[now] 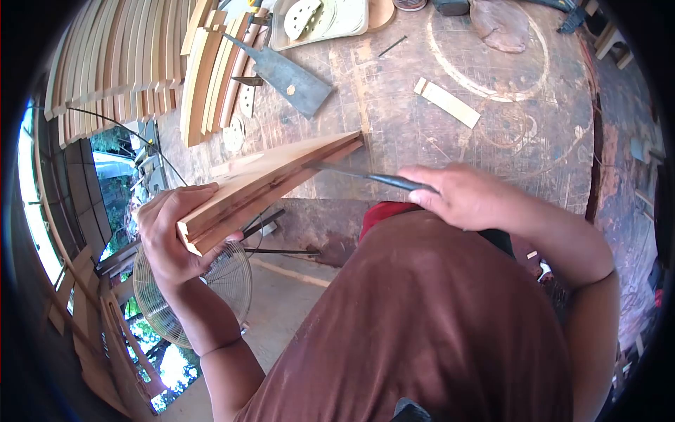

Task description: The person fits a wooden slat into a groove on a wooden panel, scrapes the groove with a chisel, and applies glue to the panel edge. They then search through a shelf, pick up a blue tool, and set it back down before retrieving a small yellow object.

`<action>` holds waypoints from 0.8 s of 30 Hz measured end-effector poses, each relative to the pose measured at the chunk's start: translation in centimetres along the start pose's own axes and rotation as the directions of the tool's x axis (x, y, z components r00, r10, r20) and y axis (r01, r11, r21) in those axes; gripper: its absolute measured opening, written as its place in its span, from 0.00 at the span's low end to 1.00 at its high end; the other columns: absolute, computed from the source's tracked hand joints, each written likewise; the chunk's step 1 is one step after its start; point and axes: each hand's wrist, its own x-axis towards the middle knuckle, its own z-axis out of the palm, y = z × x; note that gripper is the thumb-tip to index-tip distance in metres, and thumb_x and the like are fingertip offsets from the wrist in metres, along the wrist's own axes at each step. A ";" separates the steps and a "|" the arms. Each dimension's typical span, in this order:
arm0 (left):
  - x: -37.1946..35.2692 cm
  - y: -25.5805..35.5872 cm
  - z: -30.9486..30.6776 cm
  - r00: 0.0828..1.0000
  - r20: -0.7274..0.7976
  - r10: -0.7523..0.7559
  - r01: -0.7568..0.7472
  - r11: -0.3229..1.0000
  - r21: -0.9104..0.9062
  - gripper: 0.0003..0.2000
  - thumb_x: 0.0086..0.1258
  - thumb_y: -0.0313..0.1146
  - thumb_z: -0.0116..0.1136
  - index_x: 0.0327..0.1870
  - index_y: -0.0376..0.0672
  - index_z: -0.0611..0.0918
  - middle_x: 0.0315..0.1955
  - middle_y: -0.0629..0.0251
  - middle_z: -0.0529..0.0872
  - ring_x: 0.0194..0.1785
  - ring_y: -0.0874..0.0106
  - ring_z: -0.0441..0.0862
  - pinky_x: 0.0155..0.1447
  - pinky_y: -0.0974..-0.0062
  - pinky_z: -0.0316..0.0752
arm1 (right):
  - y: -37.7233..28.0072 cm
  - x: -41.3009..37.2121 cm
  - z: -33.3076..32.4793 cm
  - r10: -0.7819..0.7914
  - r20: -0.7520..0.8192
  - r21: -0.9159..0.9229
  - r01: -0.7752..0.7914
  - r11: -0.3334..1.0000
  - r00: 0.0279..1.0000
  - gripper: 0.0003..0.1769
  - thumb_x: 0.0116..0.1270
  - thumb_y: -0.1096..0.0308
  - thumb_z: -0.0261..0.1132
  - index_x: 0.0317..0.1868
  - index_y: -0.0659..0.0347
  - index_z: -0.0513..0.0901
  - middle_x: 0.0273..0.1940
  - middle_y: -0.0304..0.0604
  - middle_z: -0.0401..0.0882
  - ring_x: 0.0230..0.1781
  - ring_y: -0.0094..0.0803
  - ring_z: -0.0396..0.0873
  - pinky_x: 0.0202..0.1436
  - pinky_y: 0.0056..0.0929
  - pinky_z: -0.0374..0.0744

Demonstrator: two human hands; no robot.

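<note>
My left hand (172,232) is wrapped round the near left end of a long wooden piece (271,172) with a groove along its edge. The far end of the piece rests on the worn tabletop (394,148). In my right hand (460,197) is the dark handle of a slim metal tool (390,181), its fingers closed round it. The tool's narrow blade reaches left and touches the grooved edge near the far end. Whether the tip sits inside the groove is too small to tell.
A flat saw blade (292,81) lies beyond the piece. Curved wooden strips (119,56) are stacked at upper left. A white tray (358,24) stands at the back, and a small wood strip (448,103) lies right of centre. Below left is a fan (228,281).
</note>
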 end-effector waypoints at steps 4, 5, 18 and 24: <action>0.4 0.1 -0.1 0.999 0.010 -0.036 0.037 0.999 -0.026 0.30 0.49 0.55 0.82 0.41 0.38 0.86 0.34 0.59 0.92 0.36 0.59 0.92 0.44 0.69 0.83 | 0.2 -0.7 3.0 -0.005 -0.082 0.087 0.013 0.996 0.997 0.26 0.83 0.52 0.54 0.76 0.46 0.70 0.48 0.60 0.86 0.50 0.60 0.84 0.55 0.55 0.80; 0.4 0.0 0.0 0.999 0.003 -0.032 0.032 0.999 -0.040 0.30 0.49 0.55 0.82 0.41 0.38 0.86 0.33 0.59 0.92 0.36 0.59 0.92 0.43 0.69 0.83 | 0.0 -0.8 3.2 0.031 -0.076 0.118 -0.022 0.993 0.997 0.26 0.83 0.52 0.54 0.76 0.45 0.70 0.49 0.61 0.86 0.50 0.60 0.84 0.56 0.55 0.80; 0.5 -0.3 0.0 0.997 0.001 -0.076 0.076 0.993 -0.089 0.30 0.46 0.53 0.85 0.42 0.39 0.88 0.30 0.61 0.91 0.34 0.63 0.92 0.40 0.71 0.82 | 1.3 0.3 -0.5 -0.068 -0.011 0.093 0.069 0.993 0.998 0.24 0.82 0.55 0.55 0.74 0.51 0.73 0.52 0.57 0.86 0.53 0.55 0.85 0.59 0.49 0.80; 0.5 -0.2 0.0 0.998 -0.002 -0.061 0.061 0.995 -0.080 0.29 0.46 0.52 0.85 0.42 0.39 0.88 0.30 0.61 0.91 0.34 0.64 0.92 0.40 0.71 0.82 | 1.9 -0.6 -1.8 -0.147 -0.039 0.079 0.150 0.986 0.988 0.23 0.80 0.56 0.58 0.71 0.52 0.76 0.42 0.57 0.86 0.44 0.55 0.85 0.51 0.50 0.79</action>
